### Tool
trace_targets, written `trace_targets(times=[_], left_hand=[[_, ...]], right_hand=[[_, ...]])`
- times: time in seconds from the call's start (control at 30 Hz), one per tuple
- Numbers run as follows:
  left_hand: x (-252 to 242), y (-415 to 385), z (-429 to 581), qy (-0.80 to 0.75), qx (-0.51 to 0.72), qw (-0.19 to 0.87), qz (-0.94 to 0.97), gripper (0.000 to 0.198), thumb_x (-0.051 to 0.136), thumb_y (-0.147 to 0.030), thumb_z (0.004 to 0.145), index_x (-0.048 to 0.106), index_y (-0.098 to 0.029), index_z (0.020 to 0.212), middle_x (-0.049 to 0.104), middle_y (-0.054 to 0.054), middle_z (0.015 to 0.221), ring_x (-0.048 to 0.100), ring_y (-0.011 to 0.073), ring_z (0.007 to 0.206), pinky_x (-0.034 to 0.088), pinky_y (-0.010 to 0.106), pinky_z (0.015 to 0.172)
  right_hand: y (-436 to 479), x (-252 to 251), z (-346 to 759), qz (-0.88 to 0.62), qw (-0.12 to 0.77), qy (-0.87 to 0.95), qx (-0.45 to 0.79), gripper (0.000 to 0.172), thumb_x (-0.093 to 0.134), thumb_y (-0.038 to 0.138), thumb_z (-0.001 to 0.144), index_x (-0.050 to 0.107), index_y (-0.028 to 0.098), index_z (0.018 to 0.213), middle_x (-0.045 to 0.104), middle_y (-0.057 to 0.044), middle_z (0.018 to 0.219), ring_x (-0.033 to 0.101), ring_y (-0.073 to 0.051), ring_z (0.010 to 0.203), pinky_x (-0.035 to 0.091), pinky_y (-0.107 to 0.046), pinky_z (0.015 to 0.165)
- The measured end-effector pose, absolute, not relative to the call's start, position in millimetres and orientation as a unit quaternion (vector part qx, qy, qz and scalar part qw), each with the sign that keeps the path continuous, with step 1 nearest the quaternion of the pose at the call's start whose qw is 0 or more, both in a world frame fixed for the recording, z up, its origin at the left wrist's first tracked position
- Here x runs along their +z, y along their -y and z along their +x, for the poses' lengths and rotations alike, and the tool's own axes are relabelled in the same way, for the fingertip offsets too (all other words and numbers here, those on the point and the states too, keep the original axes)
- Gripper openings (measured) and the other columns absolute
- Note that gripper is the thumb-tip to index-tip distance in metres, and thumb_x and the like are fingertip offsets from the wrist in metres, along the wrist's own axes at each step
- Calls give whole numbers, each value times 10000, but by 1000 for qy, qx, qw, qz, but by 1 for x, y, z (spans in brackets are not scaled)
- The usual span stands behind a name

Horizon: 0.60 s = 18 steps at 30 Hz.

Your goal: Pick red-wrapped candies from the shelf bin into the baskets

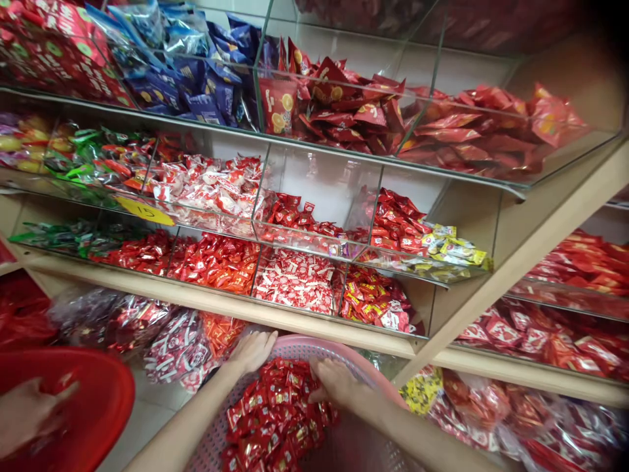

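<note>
A pink perforated plastic basket (376, 377) stands in front of me below the shelves. In it lies a heap of red-wrapped candies (285, 406). My left hand (255, 351) lies at the far left rim of the basket, fingers stretched out and holding nothing I can see. Inside the basket, my right hand (337, 380) touches the right side of the heap. Its thumb and bent fingers are apart, though the fingertips are partly hidden among the wrappers.
Another person's hand (29, 416) is blurred inside a red basin (111, 387) at lower left. Ahead, glass-fronted shelves (314, 236) hold sorted candies and a yellow price tag (145, 210). A wooden rail (295, 314) runs just behind the basket. Bagged candies (181, 347) lie underneath.
</note>
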State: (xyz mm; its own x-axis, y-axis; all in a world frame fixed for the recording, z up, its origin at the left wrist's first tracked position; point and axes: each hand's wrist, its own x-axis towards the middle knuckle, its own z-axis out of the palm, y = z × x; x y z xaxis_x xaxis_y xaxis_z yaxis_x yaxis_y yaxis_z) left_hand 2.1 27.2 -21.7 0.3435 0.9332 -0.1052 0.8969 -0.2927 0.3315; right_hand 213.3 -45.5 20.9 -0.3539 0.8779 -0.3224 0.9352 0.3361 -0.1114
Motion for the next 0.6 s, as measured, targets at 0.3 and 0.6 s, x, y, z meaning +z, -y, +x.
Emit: trace_targets(times=[0.3, 0.6], left_hand=[[-24, -29, 3, -554, 43, 155, 817, 559, 74, -412, 870, 589, -192, 871, 647, 107, 898, 590, 246, 891, 397, 358, 769], [-25, -29, 1, -545, 47, 159, 822, 542, 75, -387, 871, 582, -194, 891, 638, 106, 906, 578, 253, 899, 390, 361, 760]], right_hand=[[15, 237, 192, 360, -112, -902, -212, 234, 519, 360, 788, 588, 144, 847, 608, -27, 776, 514, -98, 665, 382, -209, 589], [-122, 291, 193, 679, -129, -723, 32, 256, 496, 176, 783, 590, 45, 982, 601, -198, 1009, 571, -223, 926, 414, -282, 765]])
